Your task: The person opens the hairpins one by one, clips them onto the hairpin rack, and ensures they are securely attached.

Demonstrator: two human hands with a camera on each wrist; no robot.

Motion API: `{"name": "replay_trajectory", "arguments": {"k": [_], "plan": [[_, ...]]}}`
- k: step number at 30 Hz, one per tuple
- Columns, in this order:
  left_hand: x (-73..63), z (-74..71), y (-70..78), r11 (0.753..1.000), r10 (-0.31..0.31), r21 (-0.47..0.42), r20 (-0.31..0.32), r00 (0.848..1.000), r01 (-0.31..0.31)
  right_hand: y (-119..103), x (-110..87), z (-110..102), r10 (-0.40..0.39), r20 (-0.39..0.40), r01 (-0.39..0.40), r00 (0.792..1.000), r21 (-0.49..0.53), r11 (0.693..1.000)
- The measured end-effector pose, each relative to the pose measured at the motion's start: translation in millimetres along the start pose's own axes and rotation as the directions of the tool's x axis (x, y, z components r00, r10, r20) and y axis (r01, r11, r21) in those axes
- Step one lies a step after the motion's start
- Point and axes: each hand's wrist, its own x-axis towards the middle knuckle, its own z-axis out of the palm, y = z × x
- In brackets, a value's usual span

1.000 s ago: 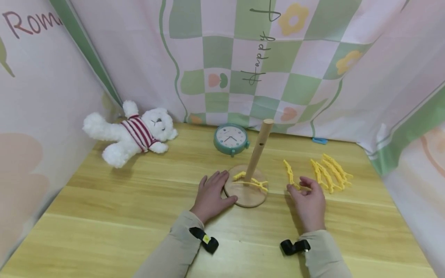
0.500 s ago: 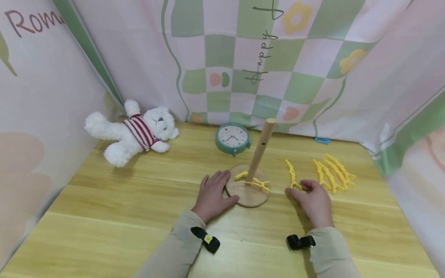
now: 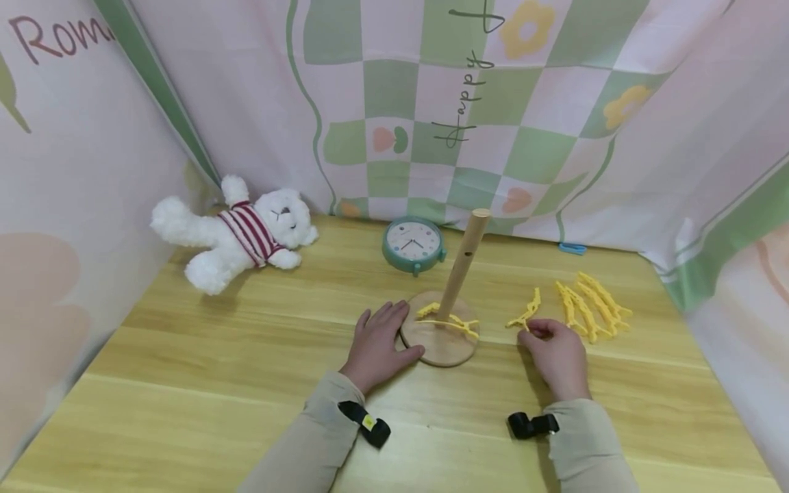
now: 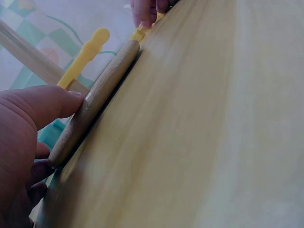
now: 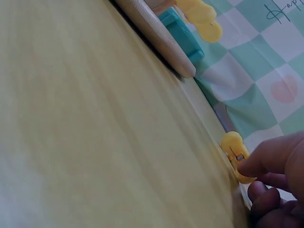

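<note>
In the head view my left hand [image 3: 379,349] holds the round base [image 3: 440,352] of a wooden stand by its left edge, thumb in front and fingers behind. The stand's upright post [image 3: 464,267] has small holes. Across the base, at the foot of the post, lies a yellow alligator hair clip [image 3: 459,327]. To the right, my right hand [image 3: 557,356] pinches the forked handle end of another yellow hair clip [image 3: 529,309] low over the table. A small metal spring shows on that clip [image 5: 236,151] in the right wrist view.
Several more yellow hair clips [image 3: 592,307] lie in a group beyond my right hand. Behind the stand is a green clock [image 3: 413,244]; a white teddy bear [image 3: 243,233] lies at the back left. A small blue object [image 3: 572,248] sits by the curtain [image 3: 401,89].
The hair clip at my right fingertips has swung round: its far tip, which leaned left, now points to the right. My left hand and the stand stay in place.
</note>
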Motion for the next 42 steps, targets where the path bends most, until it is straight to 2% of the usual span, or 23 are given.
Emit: {"name": "replay_trajectory", "arguments": {"k": [4, 8, 12, 15, 17, 19, 22, 26, 28, 30, 35, 42], "plan": [[-0.6, -0.1, -0.3, 1.000, -0.001, 0.000, -0.002, 1.000, 0.001, 0, 0.5, 1, 0.004, -0.007, -0.004, 1.000, 0.016, 1.000], [-0.7, -0.4, 0.1, 1.000, -0.003, 0.005, 0.000, 1.000, 0.003, 0, -0.2, -1, 0.017, 0.032, -0.018, 0.999, 0.041, 0.999], [-0.4, -1.7, 1.4, 1.000, -0.002, 0.004, -0.001, 1.000, 0.002, -2, 0.9, -5, -0.011, 0.096, 0.014, 0.995, -0.038, 0.999], [0.2, -2.4, 3.3, 1.000, -0.002, 0.007, 0.002, 1.000, 0.002, -2, 1.0, -8, -0.031, 0.100, 0.040, 0.994, -0.086, 0.996], [0.4, -2.4, 3.8, 1.000, -0.001, 0.010, 0.004, 1.000, 0.001, -2, 0.2, -9, -0.030, 0.092, 0.037, 0.995, -0.076, 0.996], [0.6, -2.3, 3.6, 1.000, -0.003, 0.015, 0.005, 1.000, 0.003, 0, -0.2, -8, -0.032, 0.064, 0.034, 0.997, -0.030, 0.999], [0.1, -2.7, 3.3, 1.000, -0.003, 0.012, 0.003, 1.000, 0.003, 4, 0.2, -3, -0.027, 0.017, 0.024, 0.999, 0.130, 0.991], [-0.5, -3.3, 3.5, 1.000, -0.001, 0.005, 0.000, 1.000, 0.001, 8, 0.7, 2, -0.028, -0.046, 0.042, 0.999, 0.354, 0.934], [-0.7, -3.1, 3.1, 1.000, 0.001, 0.006, -0.001, 1.000, -0.001, 10, 0.0, 4, -0.046, -0.055, 0.065, 0.997, 0.418, 0.906], [-0.9, -2.9, 2.7, 1.000, 0.000, 0.006, 0.002, 1.000, 0.000, 11, -1.0, 6, -0.085, -0.048, 0.098, 0.995, 0.447, 0.889], [-1.2, -3.0, 2.7, 1.000, 0.001, 0.006, 0.007, 1.000, -0.001, 13, -3.8, 7, -0.202, 0.003, 0.179, 0.979, 0.460, 0.870], [-1.4, -3.9, 1.9, 1.000, 0.003, -0.001, -0.005, 1.000, -0.003, 9, -4.7, 6, -0.245, 0.037, 0.185, 0.969, 0.548, 0.816]]}}
